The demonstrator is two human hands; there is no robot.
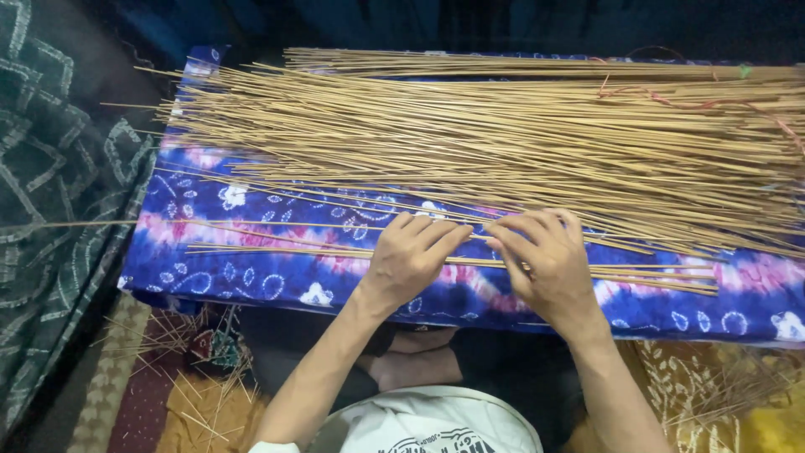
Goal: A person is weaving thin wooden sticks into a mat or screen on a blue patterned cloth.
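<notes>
Two bare hands rest near the lower centre of the frame on a low desk covered by a blue, pink and white tie-dyed cloth. The left hand lies palm down with fingers loosely curled over a few thin, pale, straight bamboo sticks that run across the cloth from left to right. The right hand sits just beside it, fingertips pinching the same sticks. A large pile of identical thin bamboo sticks fills the upper half of the frame, spreading to the right edge. Short broken stick scraps lie on the patterned floor mat at lower left.
</notes>
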